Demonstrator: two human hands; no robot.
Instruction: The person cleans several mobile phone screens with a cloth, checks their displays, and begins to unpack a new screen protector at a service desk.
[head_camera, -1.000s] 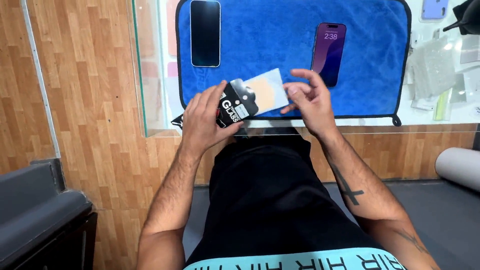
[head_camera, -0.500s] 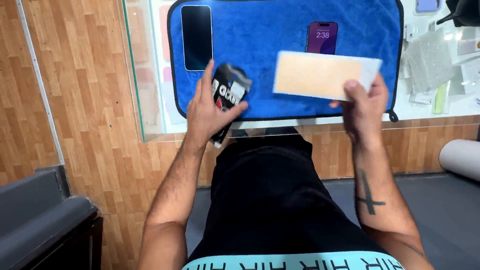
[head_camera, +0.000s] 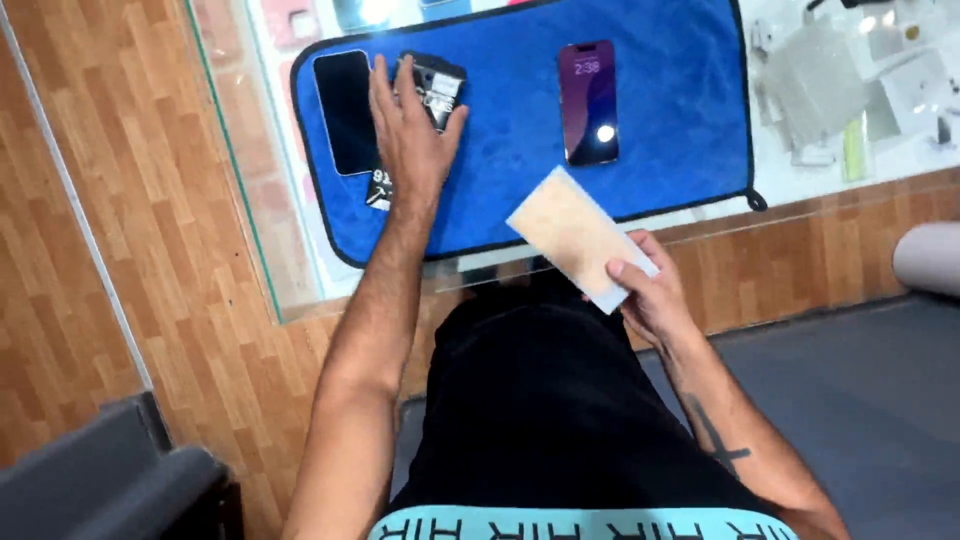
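We see a blue cloth mat (head_camera: 660, 90) spread over a glass counter (head_camera: 880, 150), and it carries most of what matters here. On its left end lies a dark phone (head_camera: 343, 110), screen off, and toward the middle a second phone (head_camera: 588, 102) with its screen lit.

Our left hand (head_camera: 408, 135) lies flat, fingers spread, pressing a black packet (head_camera: 436, 85) down on the mat just beside the dark phone; the hand is open over it rather than closed round it, and the packet's lower end shows under the wrist. Our right hand (head_camera: 650, 295) pinches one corner of a pale rectangular sheet (head_camera: 572, 232), thumb on top, holding it tilted in the air over the near edge of the counter, apart from the mat.

The risks, as we judge them: the sheet is held by one corner only, so it could flex, slip from the pinch or knock the counter's edge. A thumb on its face may leave marks. The left palm sits so close to the dark phone that a sideways push could nudge it along the mat. Loose clear wrappers (head_camera: 820, 85) at the far right could catch a sweeping hand.
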